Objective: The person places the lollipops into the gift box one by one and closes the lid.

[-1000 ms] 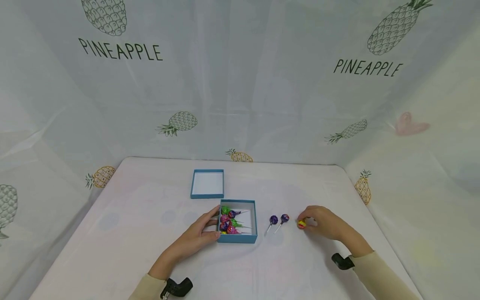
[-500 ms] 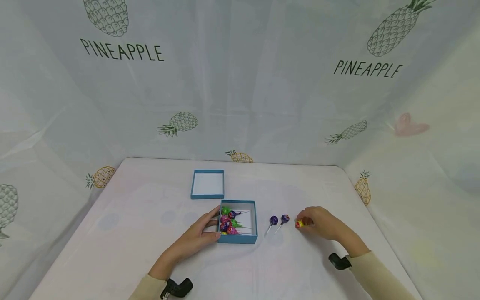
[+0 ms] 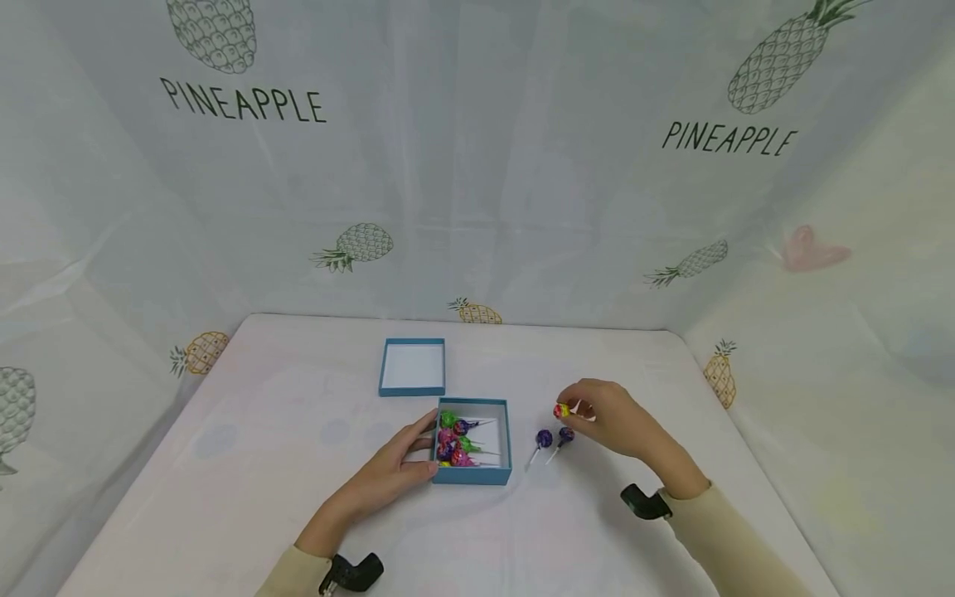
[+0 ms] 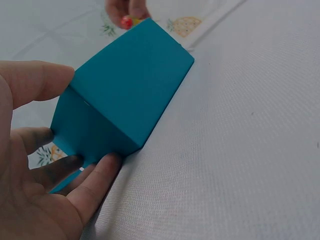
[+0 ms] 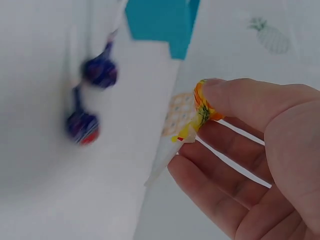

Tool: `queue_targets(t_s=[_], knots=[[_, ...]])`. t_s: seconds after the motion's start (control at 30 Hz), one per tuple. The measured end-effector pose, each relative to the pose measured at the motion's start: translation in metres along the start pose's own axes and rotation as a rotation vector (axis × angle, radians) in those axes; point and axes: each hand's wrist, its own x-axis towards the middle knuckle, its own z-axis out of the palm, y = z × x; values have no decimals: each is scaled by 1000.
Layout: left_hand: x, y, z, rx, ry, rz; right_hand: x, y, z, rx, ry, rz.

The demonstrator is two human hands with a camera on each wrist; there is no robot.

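Note:
A blue box (image 3: 472, 476) holds several wrapped lollipops (image 3: 464, 444), heads to the left. My left hand (image 3: 398, 460) rests against its left side, fingers spread along the wall. In the left wrist view, the thumb (image 4: 42, 81) touches the box's upper corner and the fingertips press the side below. My right hand (image 3: 615, 421) pinches a yellow-and-red wrapped lollipop (image 3: 562, 410) by its head, above the table. Its white stick points down past the fingers in the right wrist view. Two purple lollipops (image 3: 544, 439) lie below that hand, right of the box.
The box's blue lid (image 3: 413, 366), white inside up, lies behind the box, a little to the left. A white cloth covers the table (image 3: 246, 464). Pineapple-print curtain (image 3: 477, 166) hangs behind and at both sides.
My right hand has lifted the yellow-and-red lollipop from the table and carried it left and away from me, over the purple ones. My left hand and the box have stayed still.

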Motion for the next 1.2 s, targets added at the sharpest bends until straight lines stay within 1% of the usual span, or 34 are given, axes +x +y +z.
queue_targets(t_s=[0.1,0.27,0.43,0.53,0.63,0.87,1.0,1.2], knots=[[0,0,0,-5,-2,-1,15,-19,0,32,1,-4],[0,1,0,-12,-5,-2,39,-49,5,70,5,-58],[1,1,0,-13,-4,3,59,-69,16,82,-3,-87],[2,0,0,-12,-3,7,68,-76,26,93,-19,-73],[2,1,0,-18,-4,6,74,-81,35,101,-45,-60],[1,4,1,-35,-13,0,85,-80,56,108,-92,-88],[1,4,1,-39,-20,1,85,-78,67,92,-124,-71],[0,2,0,-23,-15,-3,84,-81,80,31,-148,-104]])
